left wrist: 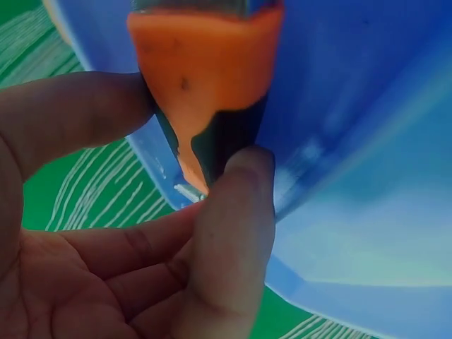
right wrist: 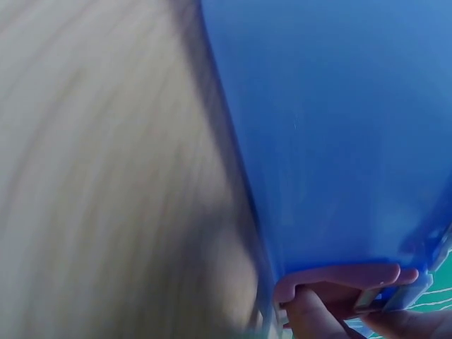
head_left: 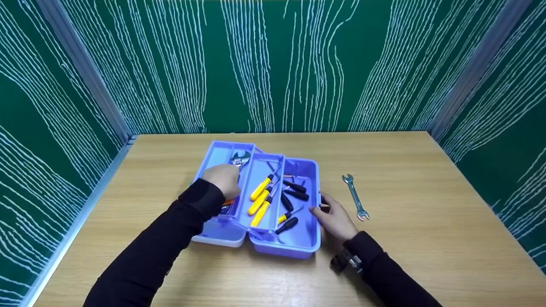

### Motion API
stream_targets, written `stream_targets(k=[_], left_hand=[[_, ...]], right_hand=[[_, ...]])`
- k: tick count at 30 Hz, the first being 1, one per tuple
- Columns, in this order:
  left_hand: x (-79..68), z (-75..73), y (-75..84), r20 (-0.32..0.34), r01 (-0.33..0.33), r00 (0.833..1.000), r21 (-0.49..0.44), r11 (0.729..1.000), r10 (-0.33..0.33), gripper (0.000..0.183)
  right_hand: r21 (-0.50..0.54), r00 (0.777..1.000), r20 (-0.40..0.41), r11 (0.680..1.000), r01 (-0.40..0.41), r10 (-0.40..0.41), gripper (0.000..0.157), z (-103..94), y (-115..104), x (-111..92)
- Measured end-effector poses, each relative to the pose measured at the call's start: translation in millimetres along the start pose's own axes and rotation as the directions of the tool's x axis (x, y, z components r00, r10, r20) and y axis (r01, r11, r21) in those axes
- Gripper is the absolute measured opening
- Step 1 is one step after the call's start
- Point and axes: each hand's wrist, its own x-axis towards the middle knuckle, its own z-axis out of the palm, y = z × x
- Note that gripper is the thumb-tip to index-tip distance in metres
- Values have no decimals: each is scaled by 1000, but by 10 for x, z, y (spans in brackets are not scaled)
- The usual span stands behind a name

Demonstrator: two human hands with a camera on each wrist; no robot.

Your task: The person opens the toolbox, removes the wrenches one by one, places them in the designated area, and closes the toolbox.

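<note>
A purple-blue toolbox (head_left: 307, 251) stands unfolded on the table, its trays spread to the left. Over the leftmost tray is my left hand (head_left: 222, 181), whose thumb and fingers pinch the orange-and-black handle (left wrist: 205, 70) of a tool with metal at its wide end. Just beyond that hand, an adjustable wrench (head_left: 241, 158) shows its jaw end in the tray. My right hand (head_left: 339, 217) grips the toolbox's right side, thumb at the rim; in the right wrist view its fingers (right wrist: 314, 318) are at a latch-like part (right wrist: 339, 274).
Yellow-handled screwdrivers (head_left: 261, 202) lie in the middle tray. Several black-handled tools (head_left: 296, 195) are in the deep right compartment. A double open-ended wrench (head_left: 355, 197) lies on the wooden table (head_left: 409, 238) right of the box. Green white-lined walls (head_left: 273, 64) surround the table.
</note>
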Motion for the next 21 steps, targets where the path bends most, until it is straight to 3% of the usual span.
stream_targets(k=[5,11,21], left_hand=[[11,-65,-43,7,-2,1000,-59,998,2,33],[24,-106,-105,8,41,999,-126,991,-41,29],[40,-103,-108,-46,101,993,-191,976,-112,23]], right_hand=[[13,1000,6,1000,-3,3,59,-6,-25,-12],[24,1000,-8,1000,10,-10,58,2,-4,-15],[32,1000,-26,999,2,-1,54,14,10,-1]])
